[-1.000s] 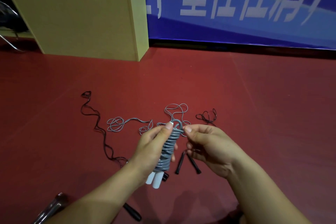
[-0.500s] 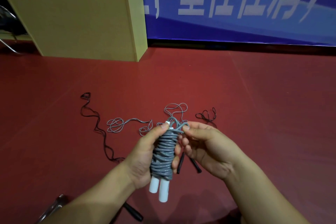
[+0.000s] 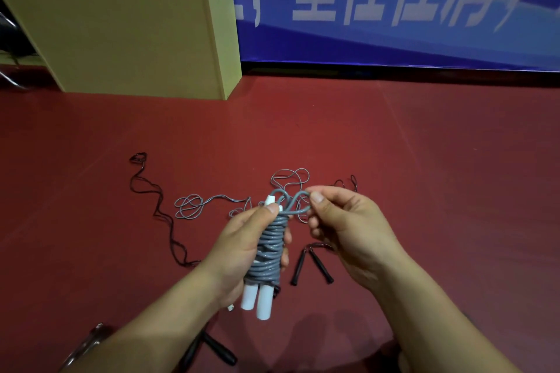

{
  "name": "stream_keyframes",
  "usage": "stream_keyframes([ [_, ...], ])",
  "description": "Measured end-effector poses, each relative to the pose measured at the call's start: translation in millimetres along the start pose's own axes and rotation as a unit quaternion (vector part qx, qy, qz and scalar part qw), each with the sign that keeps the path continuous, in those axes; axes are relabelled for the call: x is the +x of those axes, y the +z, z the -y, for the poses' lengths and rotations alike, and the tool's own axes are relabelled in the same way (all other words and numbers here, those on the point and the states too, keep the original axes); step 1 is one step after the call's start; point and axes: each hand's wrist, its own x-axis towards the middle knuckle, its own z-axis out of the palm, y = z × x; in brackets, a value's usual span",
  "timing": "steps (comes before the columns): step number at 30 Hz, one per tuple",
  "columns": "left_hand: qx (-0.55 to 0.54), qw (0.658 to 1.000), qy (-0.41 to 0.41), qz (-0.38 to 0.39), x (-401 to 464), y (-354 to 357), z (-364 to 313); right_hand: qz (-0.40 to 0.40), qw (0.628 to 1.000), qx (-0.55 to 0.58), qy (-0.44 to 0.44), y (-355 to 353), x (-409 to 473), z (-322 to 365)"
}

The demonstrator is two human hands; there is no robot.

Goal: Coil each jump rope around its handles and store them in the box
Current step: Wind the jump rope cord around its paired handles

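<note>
Grey rope coiled on handles, L hand grip clutching it, R hand pinching loop.

We cannot see the box interior — only its outer walls. The banner lettering and a metal object at bottom left are cropped.

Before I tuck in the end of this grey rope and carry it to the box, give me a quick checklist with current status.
1. Left hand grips the coiled grey rope: ok.
2. Both white handles side by side inside the coil: ok.
3. Right hand pinches the end loop: ok.
4. Loop tucked in and secured: not ok, it stands free.
5. Box open on top: cannot tell.
6. Other ropes coiled: not ok, black rope and thin grey rope lie loose on the floor.
</note>
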Motion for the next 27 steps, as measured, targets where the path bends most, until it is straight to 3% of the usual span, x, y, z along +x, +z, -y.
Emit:
stream_keyframes([
  [6, 0.035, 0.999, 0.015, 0.023, -2, 6, 9, -0.005, 0.997, -0.058, -0.06, 4, -4, -7],
  [12, 0.096, 0.993, 0.054, -0.031, 6, 3, 11, -0.021, 0.981, -0.165, -0.103, 5, -7, -13],
  [18, 0.13, 0.989, 0.069, -0.024, 5, 6, 15, -0.077, 0.983, -0.14, -0.092, 7, -5, -17],
  [22, 0.092, 0.993, 0.065, -0.036, 6, 5, 16, -0.061, 0.989, -0.099, -0.089, 8, -7, -19],
  [27, 0.082, 0.994, 0.061, -0.046, 6, 5, 17, -0.052, 0.983, -0.141, -0.102, 6, -7, -19],
])
